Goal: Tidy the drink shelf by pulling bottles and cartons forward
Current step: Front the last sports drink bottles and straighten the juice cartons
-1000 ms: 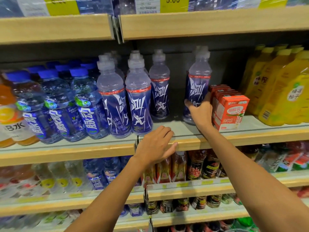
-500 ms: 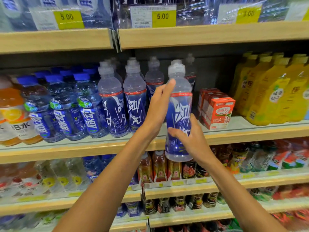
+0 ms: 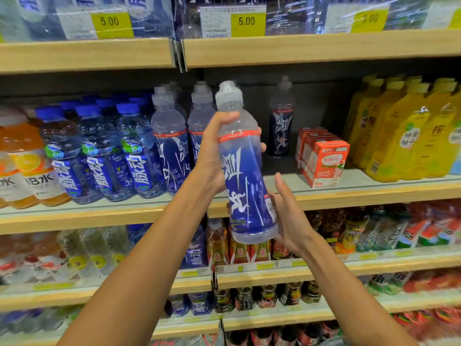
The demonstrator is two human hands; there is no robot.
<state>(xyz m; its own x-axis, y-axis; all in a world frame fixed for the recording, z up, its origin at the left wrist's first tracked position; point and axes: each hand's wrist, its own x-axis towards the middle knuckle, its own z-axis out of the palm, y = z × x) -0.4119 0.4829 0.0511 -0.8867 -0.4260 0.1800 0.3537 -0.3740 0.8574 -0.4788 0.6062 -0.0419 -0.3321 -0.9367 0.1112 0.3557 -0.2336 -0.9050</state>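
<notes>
Head camera: A person holds a blue bottle (image 3: 245,176) up in the air with both hands. The bottle has a clear cap and a white running figure on its label. It tilts a little, with its cap leaning to the left.

The left hand (image 3: 213,156) grips the top half of the blue bottle. Its thumb curls over the neck, and its fingertips (image 3: 262,146) peek out on the far side. The right hand (image 3: 290,216) cups the bottom of the blue bottle. Its fingers wrap round behind the base, and its thumb sticks straight up, just off the label.

Behind the blue bottle is the wooden shelf (image 3: 361,193). The bottom of the blue bottle hangs lower than the shelf's front edge.

Just left of the blue bottle, two rows of matching bottles (image 3: 172,151) stand near the front of the shelf. Further left are water bottles with blue caps (image 3: 99,156), and then orange drinks (image 3: 25,168).

Just right of the blue bottle and far back stands one more matching bottle (image 3: 282,126), alone in the dark. Right of the blue bottle is a row of red cartons (image 3: 324,161), with the first carton close to the front edge. Further right are tall yellow bottles (image 3: 399,136).

Above the blue bottle are yellow price tags (image 3: 247,21) that say 5.00. Below the blue bottle are more shelves with small bottles, but they look blurry.
</notes>
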